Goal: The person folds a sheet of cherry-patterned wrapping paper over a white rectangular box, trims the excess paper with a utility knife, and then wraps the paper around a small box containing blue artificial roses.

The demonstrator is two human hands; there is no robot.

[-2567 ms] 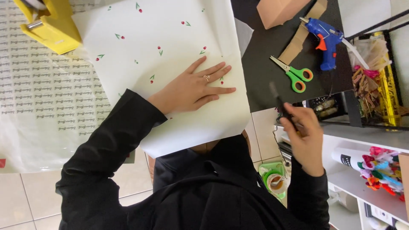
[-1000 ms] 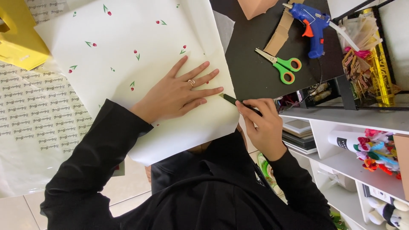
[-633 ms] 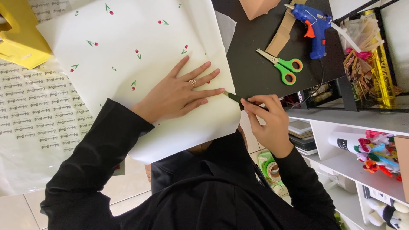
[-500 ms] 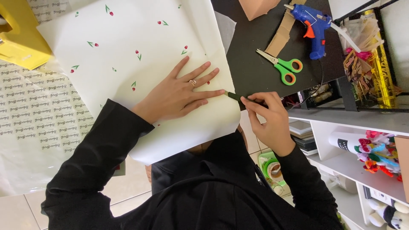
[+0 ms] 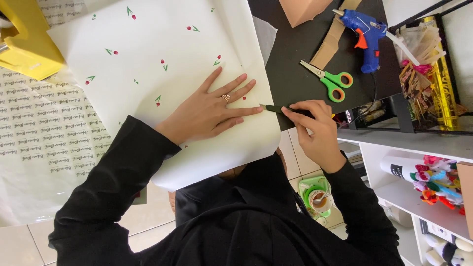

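Observation:
My left hand (image 5: 212, 109) lies flat, fingers spread, on a white sheet of wrapping paper (image 5: 162, 54) printed with small red tulips. The paper hangs over the near edge of a black mat (image 5: 300, 79). My right hand (image 5: 315, 129) grips a dark cutter (image 5: 276, 109) whose tip meets the paper's right edge, just beside my left fingertips.
Green-handled scissors (image 5: 331, 81), a blue glue gun (image 5: 363, 30) and cardboard pieces (image 5: 300, 10) lie on the black mat. A yellow box (image 5: 27, 47) sits at far left on printed film (image 5: 34, 143). White shelves with craft supplies (image 5: 438, 182) stand to the right; a green tape dispenser (image 5: 318, 197) is on the floor.
My right hand brought the cutter from beside the shelf leftward until its tip reached the paper's right edge. My left hand stayed flat on the paper.

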